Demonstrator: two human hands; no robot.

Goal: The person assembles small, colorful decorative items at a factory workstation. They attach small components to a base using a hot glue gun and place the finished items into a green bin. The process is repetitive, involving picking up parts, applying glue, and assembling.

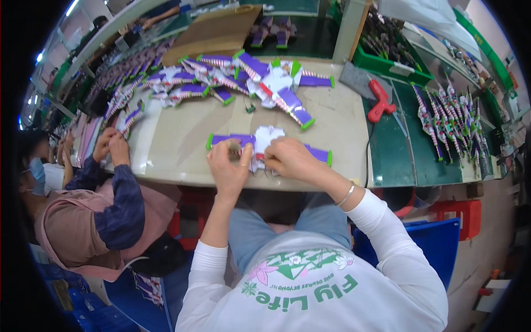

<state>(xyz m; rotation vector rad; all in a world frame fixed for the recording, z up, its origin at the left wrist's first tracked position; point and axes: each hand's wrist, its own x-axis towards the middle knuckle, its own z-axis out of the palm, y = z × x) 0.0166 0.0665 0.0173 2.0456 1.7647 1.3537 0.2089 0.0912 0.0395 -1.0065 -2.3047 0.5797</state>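
Observation:
In front of me on the table lies a winged toy pack [268, 134] with a white body, purple wings and green tips. My left hand [228, 169] is at its left side, fingers curled and thumb pressed to the body beside a wing. Over the right part of the body, my right hand [293, 157] is closed in a pinch near a small red part. What lies between its fingertips is too small to make out. Both hands partly cover the toy's wings.
Similar winged toys [271, 88] pile up beyond, spreading left. At the right are a red glue gun [380, 100] with its cable, a green crate [390, 69] of parts and a stack of toys [451, 122]. A co-worker [94, 216] sits close on my left.

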